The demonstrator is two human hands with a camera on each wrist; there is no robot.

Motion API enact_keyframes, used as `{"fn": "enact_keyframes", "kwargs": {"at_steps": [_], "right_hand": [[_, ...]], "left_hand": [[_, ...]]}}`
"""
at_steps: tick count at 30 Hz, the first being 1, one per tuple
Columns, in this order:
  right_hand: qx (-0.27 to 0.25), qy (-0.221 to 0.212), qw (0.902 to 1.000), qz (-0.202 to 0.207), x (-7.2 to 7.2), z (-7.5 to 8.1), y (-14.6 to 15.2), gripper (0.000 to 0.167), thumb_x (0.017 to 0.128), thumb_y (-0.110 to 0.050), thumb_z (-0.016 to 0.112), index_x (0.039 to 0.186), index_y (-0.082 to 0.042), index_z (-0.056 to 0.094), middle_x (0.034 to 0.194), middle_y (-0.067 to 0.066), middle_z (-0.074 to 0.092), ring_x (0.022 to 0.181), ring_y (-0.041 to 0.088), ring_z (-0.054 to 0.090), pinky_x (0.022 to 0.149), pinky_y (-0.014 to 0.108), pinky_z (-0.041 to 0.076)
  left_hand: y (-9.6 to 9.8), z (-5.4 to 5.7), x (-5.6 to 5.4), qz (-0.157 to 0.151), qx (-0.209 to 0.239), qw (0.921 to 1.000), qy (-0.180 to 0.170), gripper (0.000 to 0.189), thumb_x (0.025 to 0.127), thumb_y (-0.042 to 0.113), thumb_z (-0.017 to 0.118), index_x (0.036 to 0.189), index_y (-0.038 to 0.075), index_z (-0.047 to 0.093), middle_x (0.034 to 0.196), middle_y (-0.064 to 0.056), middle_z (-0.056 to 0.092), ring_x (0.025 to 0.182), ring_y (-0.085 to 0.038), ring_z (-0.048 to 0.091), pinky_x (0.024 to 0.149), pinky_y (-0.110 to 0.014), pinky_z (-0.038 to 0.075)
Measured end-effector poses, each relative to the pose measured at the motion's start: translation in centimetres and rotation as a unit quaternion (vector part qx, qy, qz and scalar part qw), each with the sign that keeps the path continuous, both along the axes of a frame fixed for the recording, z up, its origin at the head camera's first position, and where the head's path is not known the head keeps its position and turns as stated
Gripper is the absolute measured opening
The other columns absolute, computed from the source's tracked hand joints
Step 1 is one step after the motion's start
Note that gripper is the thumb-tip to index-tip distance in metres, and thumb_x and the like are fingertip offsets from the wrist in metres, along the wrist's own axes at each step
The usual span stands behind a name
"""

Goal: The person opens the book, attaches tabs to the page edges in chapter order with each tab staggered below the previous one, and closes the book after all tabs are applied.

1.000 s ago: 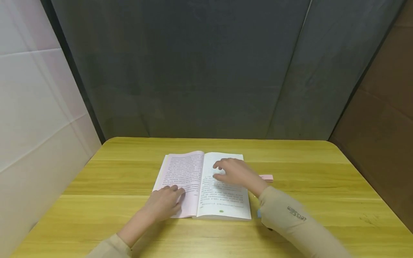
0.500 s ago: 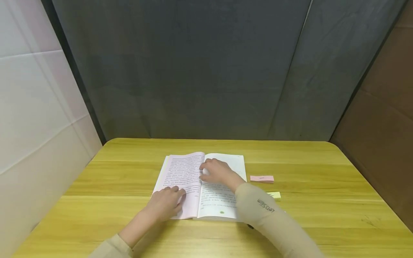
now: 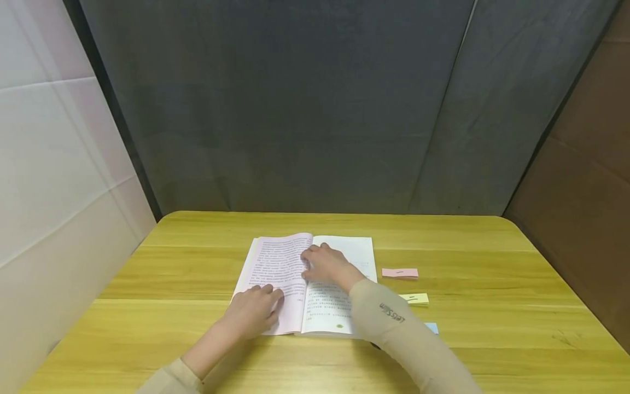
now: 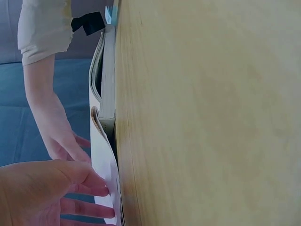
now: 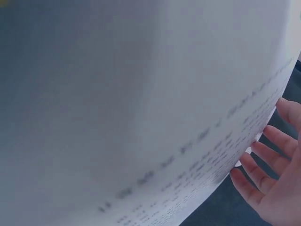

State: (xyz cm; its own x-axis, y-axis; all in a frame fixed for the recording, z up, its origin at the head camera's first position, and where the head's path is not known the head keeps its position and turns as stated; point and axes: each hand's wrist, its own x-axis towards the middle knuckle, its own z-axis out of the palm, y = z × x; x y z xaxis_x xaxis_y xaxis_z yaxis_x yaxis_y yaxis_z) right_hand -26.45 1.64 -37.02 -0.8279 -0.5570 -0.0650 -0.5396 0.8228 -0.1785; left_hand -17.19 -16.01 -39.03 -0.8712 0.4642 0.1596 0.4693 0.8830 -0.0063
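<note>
An open book point(image 3: 284, 257) lies on the table, its left page pinkish and its right page point(image 3: 359, 249) white, both printed with text. On the lower part of the left page rests my left hand point(image 3: 253, 311), its fingertips touching the paper in the left wrist view. My right hand point(image 3: 327, 265) is at the middle fold, its fingertips along the inner edge of the left page. Seen from the right wrist, the spread fingers point(image 5: 277, 141) of that hand touch the curving page. Neither hand grips anything.
To the right of the book lie a pink paper strip point(image 3: 400, 273), a yellow strip point(image 3: 415, 299) and a blue strip point(image 3: 431, 328), the last partly behind the right sleeve point(image 3: 389, 317). The wooden table point(image 3: 492, 284) ends at a dark curtain point(image 3: 295, 109).
My right hand has moved left across the white page to the fold, uncovering the paper strips. My left hand has stayed on the left page.
</note>
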Motion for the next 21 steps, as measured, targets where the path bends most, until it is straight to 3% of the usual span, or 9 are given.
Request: {"fn": "enact_keyframes", "kwargs": {"at_steps": [6, 21], "right_hand": [[0.007, -0.021, 0.9997, -0.008, 0.06, -0.25, -0.09, 0.048, 0.082, -0.039, 0.057, 0.124, -0.019, 0.05, 0.127, 0.0, 0.044, 0.11, 0.021, 0.039, 0.088, 0.039, 0.037], [0.024, -0.018, 0.9994, -0.018, 0.03, -0.65, -0.7, 0.047, 0.082, -0.04, 0.055, 0.125, -0.019, 0.05, 0.129, 0.0, 0.042, 0.111, 0.022, 0.037, 0.088, 0.041, 0.036]], "left_hand": [[-0.03, 0.13, 0.27, 0.002, -0.008, 0.9999, -0.011, 0.016, 0.077, 0.019, 0.062, 0.09, 0.01, 0.06, 0.069, 0.002, 0.046, 0.06, -0.018, 0.047, 0.045, -0.031, 0.039], [-0.47, 0.15, -0.05, 0.003, -0.02, 0.9997, -0.011, 0.021, 0.076, 0.021, 0.063, 0.094, 0.011, 0.062, 0.072, 0.002, 0.047, 0.062, -0.016, 0.048, 0.046, -0.03, 0.039]]}}
